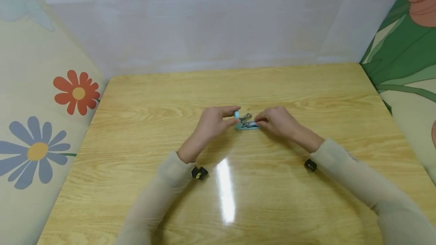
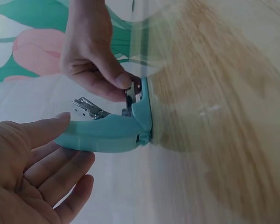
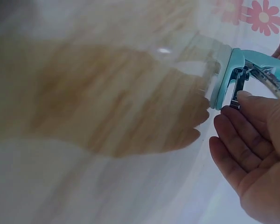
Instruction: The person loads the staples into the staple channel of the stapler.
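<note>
A teal stapler (image 2: 102, 136) rests on the wooden table, its top swung up and back from the base. My left hand (image 1: 215, 120) pinches the raised top between thumb and fingers, best seen in the left wrist view. My right hand (image 1: 277, 120) pinches the end of the metal staple channel (image 3: 238, 88) with thumb and forefinger, just over the base. A hinged metal piece (image 2: 89, 108) sticks out from the underside of the raised top. Whether staples lie in the channel, I cannot tell.
The wooden table (image 1: 259, 196) reflects a bright light strip. A white sheet (image 1: 211, 29) hangs behind it, and flower-patterned panels (image 1: 37, 86) stand at both sides. Small black wrist devices (image 1: 200, 173) show by both sleeves.
</note>
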`<control>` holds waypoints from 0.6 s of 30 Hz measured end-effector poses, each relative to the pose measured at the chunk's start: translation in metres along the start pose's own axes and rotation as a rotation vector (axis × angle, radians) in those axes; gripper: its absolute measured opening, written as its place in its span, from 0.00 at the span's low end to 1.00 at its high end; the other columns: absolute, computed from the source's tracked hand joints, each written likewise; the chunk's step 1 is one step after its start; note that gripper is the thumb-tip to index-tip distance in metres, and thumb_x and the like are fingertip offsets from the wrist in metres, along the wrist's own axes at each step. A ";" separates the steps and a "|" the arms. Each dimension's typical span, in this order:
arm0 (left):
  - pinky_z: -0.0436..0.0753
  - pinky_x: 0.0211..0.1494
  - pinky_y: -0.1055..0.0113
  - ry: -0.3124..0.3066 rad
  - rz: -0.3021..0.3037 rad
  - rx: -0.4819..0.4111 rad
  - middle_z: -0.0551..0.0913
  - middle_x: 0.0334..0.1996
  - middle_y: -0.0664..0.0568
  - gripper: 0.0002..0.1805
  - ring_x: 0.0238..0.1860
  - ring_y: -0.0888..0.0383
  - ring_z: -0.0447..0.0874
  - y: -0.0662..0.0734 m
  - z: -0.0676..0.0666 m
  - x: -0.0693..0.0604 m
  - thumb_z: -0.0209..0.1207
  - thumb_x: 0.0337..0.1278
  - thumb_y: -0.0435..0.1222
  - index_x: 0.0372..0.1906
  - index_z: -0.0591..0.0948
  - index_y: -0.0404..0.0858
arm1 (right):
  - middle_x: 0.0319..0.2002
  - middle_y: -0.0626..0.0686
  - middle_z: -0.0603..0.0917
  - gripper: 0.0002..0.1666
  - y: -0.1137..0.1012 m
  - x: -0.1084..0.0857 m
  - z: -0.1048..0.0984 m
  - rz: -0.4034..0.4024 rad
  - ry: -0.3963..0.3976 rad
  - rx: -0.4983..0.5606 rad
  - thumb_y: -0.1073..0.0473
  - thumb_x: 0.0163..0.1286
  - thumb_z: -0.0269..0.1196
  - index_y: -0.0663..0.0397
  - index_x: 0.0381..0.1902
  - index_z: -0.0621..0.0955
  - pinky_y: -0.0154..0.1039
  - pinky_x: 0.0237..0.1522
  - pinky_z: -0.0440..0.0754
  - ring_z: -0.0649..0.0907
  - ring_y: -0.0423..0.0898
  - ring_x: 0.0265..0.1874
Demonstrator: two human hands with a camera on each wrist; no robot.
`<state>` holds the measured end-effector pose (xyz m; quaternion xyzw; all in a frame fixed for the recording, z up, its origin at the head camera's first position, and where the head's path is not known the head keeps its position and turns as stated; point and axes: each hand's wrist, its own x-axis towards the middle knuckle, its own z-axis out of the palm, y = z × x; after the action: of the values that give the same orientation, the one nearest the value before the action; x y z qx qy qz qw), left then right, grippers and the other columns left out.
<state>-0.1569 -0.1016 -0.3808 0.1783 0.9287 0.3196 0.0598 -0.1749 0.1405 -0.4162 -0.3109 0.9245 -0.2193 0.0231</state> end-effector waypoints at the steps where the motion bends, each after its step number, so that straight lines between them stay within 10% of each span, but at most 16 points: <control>1: 0.85 0.40 0.61 0.014 0.020 -0.005 0.88 0.55 0.50 0.25 0.30 0.57 0.89 0.001 0.002 0.001 0.68 0.63 0.45 0.64 0.82 0.46 | 0.43 0.53 0.92 0.09 0.000 0.000 0.001 0.001 0.003 0.003 0.58 0.69 0.69 0.55 0.44 0.90 0.47 0.48 0.87 0.90 0.50 0.42; 4: 0.84 0.59 0.56 0.057 0.082 0.002 0.89 0.52 0.50 0.23 0.51 0.53 0.90 0.004 0.009 0.005 0.69 0.61 0.44 0.59 0.84 0.41 | 0.42 0.54 0.92 0.09 0.001 0.000 0.002 -0.006 0.015 0.013 0.58 0.68 0.69 0.55 0.43 0.91 0.48 0.47 0.87 0.90 0.50 0.42; 10: 0.85 0.58 0.59 0.064 0.118 0.077 0.89 0.53 0.50 0.20 0.53 0.54 0.89 0.010 0.017 0.010 0.68 0.61 0.44 0.55 0.87 0.41 | 0.44 0.54 0.92 0.10 0.003 -0.002 0.001 0.044 -0.003 0.073 0.58 0.69 0.69 0.56 0.45 0.90 0.48 0.48 0.87 0.90 0.50 0.43; 14: 0.86 0.46 0.64 0.033 0.123 0.149 0.89 0.53 0.50 0.21 0.38 0.59 0.89 0.017 0.022 0.014 0.68 0.61 0.45 0.57 0.86 0.44 | 0.43 0.56 0.92 0.11 0.006 -0.004 0.000 0.070 -0.003 0.103 0.59 0.68 0.69 0.58 0.46 0.89 0.47 0.48 0.88 0.90 0.51 0.42; 18: 0.72 0.26 0.71 0.028 0.147 0.211 0.92 0.42 0.48 0.21 0.19 0.63 0.68 0.023 0.026 0.018 0.69 0.59 0.44 0.57 0.86 0.45 | 0.42 0.57 0.92 0.12 0.006 -0.006 -0.002 0.087 0.000 0.102 0.59 0.67 0.71 0.59 0.46 0.89 0.46 0.46 0.88 0.90 0.50 0.41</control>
<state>-0.1610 -0.0634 -0.3872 0.2466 0.9424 0.2259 0.0042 -0.1742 0.1491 -0.4179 -0.2687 0.9247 -0.2651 0.0487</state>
